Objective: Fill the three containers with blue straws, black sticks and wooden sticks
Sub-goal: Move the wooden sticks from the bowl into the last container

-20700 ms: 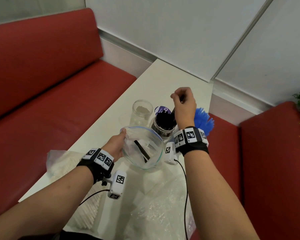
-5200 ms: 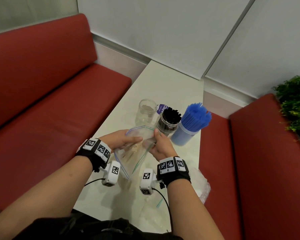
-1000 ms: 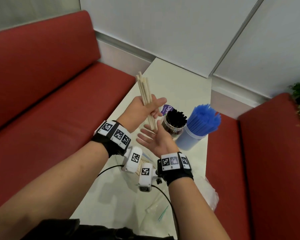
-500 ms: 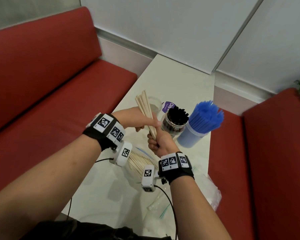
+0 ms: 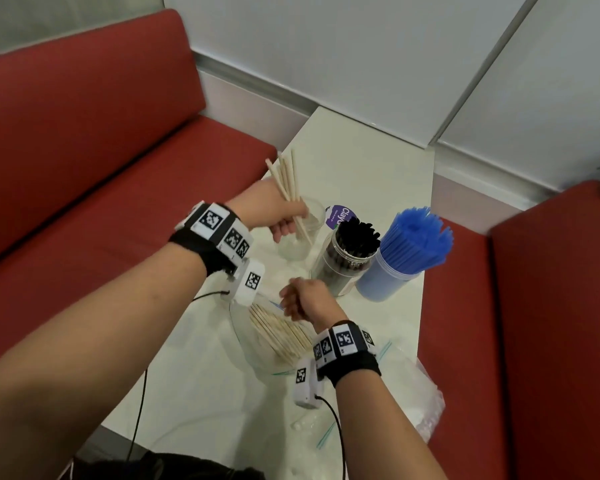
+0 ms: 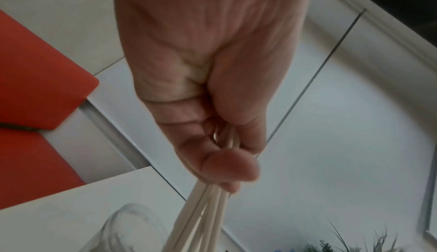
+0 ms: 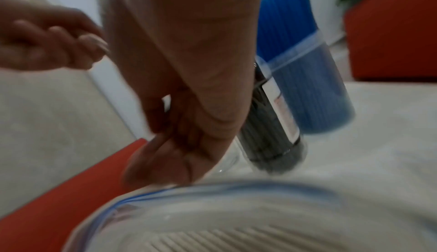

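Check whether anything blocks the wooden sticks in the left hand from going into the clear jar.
Nothing visible does. The left hand grips the wooden sticks right at the open mouth of the clear jar, their lower ends already inside it. The black-stick jar stands beside it, out of the path, and the right hand hovers over the bag.

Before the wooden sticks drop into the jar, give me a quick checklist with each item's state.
1. Left hand grips wooden sticks: ok.
2. Lower stick ends inside clear jar: ok.
3. Clear jar upright on table: ok.
4. Right hand clear of the jar: ok.
5. Black sticks jar and blue straws container stand apart from the drop: ok.
6. Stick ends touching the jar bottom: cannot tell.
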